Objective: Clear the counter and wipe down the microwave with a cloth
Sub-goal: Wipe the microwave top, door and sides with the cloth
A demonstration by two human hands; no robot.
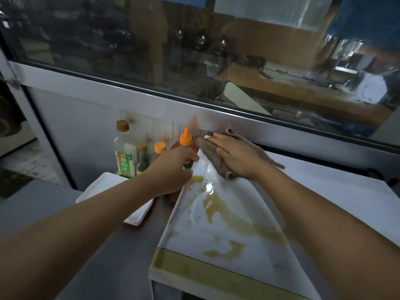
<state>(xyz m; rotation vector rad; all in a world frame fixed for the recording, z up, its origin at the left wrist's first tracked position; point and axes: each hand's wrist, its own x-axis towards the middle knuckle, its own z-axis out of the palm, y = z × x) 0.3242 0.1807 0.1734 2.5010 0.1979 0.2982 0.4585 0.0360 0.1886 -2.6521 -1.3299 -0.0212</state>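
Head camera: a person's right hand, fingers flat, is pressing a brown cloth onto the stained white microwave top at twelve o'clock, while the left hand is gripping an orange-capped sauce bottle at eleven.

Pretty cramped left of the microwave: bottles bunched against the back wall, stacked white plates just in front. Open counter nearer the camera. Window ledge close behind the microwave top.
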